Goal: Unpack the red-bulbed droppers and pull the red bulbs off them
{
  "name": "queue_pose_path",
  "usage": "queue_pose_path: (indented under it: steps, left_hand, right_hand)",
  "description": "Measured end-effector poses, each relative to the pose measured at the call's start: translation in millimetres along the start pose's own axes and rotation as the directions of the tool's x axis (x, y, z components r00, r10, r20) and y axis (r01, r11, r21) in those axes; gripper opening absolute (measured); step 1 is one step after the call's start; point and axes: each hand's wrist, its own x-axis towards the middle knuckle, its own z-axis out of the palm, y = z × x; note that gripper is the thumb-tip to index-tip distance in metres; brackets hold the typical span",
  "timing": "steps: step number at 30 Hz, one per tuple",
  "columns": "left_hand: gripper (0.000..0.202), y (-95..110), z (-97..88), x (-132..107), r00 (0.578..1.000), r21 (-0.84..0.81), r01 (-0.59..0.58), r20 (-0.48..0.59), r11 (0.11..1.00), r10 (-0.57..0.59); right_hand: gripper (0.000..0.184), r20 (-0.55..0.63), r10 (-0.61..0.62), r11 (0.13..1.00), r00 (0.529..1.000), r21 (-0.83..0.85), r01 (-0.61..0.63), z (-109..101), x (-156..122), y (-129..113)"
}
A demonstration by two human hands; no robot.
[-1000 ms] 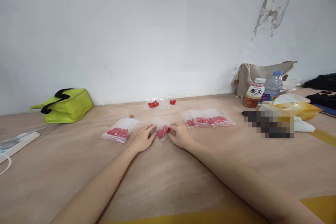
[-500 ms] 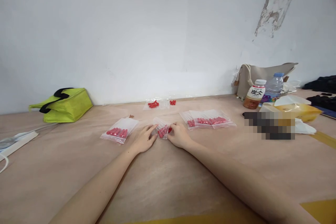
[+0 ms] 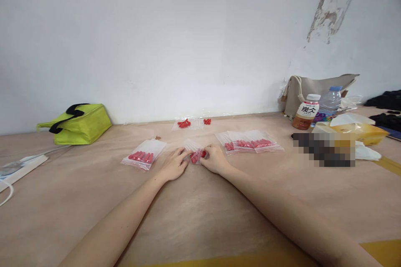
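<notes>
Clear plastic, the small bag (image 3: 196, 153) half hidden under your fingers: left hand (image 3: 171, 165) and right hand (image 3: 214, 159) pinch its two sides. Bare table (image 3: 200, 217) lies open toward you

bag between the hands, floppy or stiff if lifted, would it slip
Probably floppy: the bag is thin clear film. Likely light, holding only a few red capsules. They look rounded and loose, so they would probably slide to the low end.

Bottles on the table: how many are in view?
2: a brown drink bottle stands far right, a clear water bottle just behind it. Others may be hidden.
</notes>
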Motion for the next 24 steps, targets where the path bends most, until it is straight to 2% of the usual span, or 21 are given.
queue_pose_path:
  steps: [5, 12, 17, 24]
  left_hand:
    - [0.038, 4.2, -1.3, -0.1, 1.0, 0.044, 0.003, -0.024, 0.999, -0.002]
    - [0.038, 2.7, -1.3, -1.3, 1.0, -0.026, 0.007, -0.02, 1.0, -0.007]
    - [0.038, 1.1, -1.5, -1.0, 1.0, -0.023, 0.002, -0.009, 1.0, -0.002]
    - [0.037, 2.6, -1.4, -1.5, 0.999, -0.005, -0.006, -0.031, 1.0, 0.006]
  right_hand:
    - [0.014, 0.016, -0.07, 0.988, 0.997, -0.137, 0.072, -6.0, -1.7, -3.1]
    - [0.016, 0.012, -0.125, 0.99, 0.992, -0.067, 0.125, -7.6, -7.7, -1.5]
    - [0.016, -0.006, -0.123, 0.99, 0.992, -0.069, 0.122, -10.5, -10.8, -1.8]
    - [0.011, 0.054, -0.076, 0.991, 0.996, -0.107, 0.081, -7.8, -5.1, -9.0]
